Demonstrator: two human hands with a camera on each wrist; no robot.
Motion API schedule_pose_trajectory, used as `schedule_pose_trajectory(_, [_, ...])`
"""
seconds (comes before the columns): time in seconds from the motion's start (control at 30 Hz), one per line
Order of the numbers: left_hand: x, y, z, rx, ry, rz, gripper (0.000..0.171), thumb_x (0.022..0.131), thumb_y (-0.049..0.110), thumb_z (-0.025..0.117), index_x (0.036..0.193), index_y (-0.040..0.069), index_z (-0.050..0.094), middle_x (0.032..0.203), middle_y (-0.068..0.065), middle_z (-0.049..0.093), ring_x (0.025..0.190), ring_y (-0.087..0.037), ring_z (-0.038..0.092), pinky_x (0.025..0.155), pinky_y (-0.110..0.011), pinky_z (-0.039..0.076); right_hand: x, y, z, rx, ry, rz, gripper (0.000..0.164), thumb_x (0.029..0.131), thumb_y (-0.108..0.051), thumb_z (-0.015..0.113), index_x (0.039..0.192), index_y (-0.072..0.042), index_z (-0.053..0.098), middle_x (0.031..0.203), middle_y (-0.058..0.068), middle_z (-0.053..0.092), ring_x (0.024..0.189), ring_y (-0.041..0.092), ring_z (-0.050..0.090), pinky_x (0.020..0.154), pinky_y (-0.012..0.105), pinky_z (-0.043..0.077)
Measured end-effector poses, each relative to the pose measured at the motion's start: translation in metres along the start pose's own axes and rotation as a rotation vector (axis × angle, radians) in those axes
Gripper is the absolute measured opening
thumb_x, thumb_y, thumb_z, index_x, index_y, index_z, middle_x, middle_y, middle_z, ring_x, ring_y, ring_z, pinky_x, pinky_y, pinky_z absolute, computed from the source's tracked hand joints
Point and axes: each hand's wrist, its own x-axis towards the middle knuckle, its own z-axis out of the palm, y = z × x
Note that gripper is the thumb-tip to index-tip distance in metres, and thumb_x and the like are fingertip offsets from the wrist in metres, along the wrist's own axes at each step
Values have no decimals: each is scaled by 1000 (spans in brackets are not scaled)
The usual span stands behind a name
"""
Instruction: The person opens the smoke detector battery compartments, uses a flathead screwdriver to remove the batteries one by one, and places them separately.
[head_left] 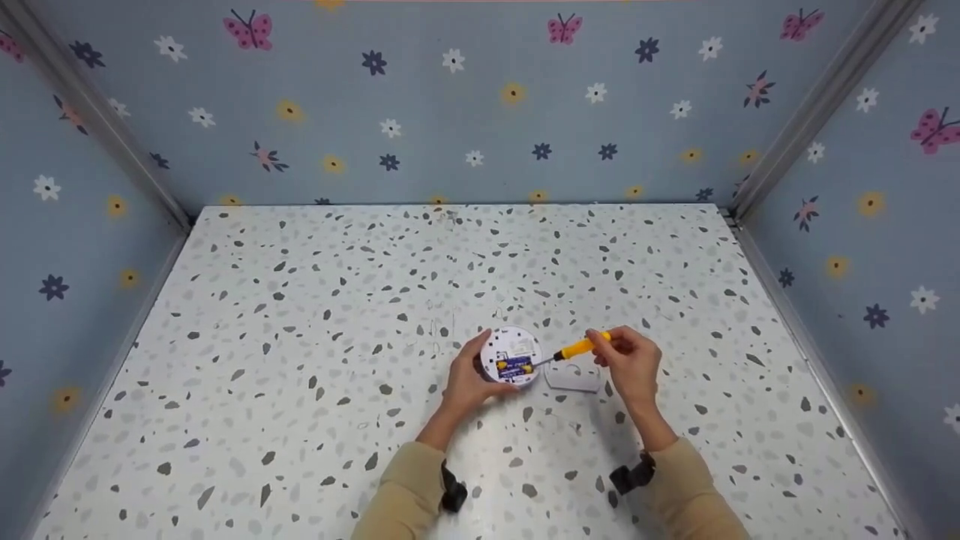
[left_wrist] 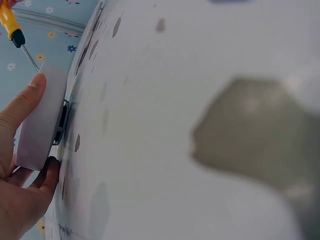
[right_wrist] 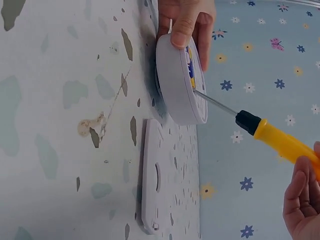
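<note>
My left hand grips a round white battery-powered device by its edge, thumb on the near side. Its flat back faces up, with blue-and-yellow batteries showing in an uncovered compartment. In my right hand is a screwdriver with a yellow handle and black collar, pinched by the handle. The metal shaft slants down to the end of a battery; the right wrist view shows its tip at the compartment edge. Seen from the left wrist, the device's side wall is tilted, with a dark clip-like part beneath.
A white cover plate with a curved slot lies on the speckled tabletop, just right of the device. Flower-patterned panels enclose the back and both sides. Black wrist straps sit over the beige sleeves.
</note>
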Motion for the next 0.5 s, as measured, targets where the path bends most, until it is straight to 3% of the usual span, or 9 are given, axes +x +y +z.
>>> schedule_pose_trajectory(0.23, [1, 0, 0, -5, 3, 27, 98, 50, 20, 86, 133, 3, 37, 132, -14, 40, 120, -26, 38, 101, -34, 29, 4, -3, -3, 40, 0, 85, 24, 75, -36, 68, 77, -13, 66, 65, 5, 63, 48, 21, 57, 46, 27, 51])
schedule_pose_trajectory(0.27, [1, 0, 0, -9, 2, 27, 98, 50, 20, 86, 133, 3, 37, 132, -14, 40, 119, -25, 39, 100, -34, 30, 2, -16, -6, 73, -17, 108, 23, 77, -34, 67, 77, -11, 66, 65, 7, 63, 49, 20, 57, 47, 26, 51])
schedule_pose_trajectory(0.47, [0, 0, 1, -13, 0, 30, 99, 49, 20, 86, 133, 3, 36, 132, -15, 40, 119, -25, 39, 100, -34, 30, 0, -15, -8, 38, -6, 218, 31, 76, -41, 65, 79, -10, 65, 68, 7, 63, 51, 21, 58, 50, 26, 52])
schedule_pose_trajectory(0.5, [0, 0, 1, -12, 0, 30, 100, 49, 20, 86, 133, 3, 36, 132, -15, 40, 120, -26, 38, 101, -33, 29, 2, -2, -6, 0, 13, 229, 33, 74, -45, 66, 79, -12, 65, 68, 6, 63, 52, 21, 59, 50, 27, 52])
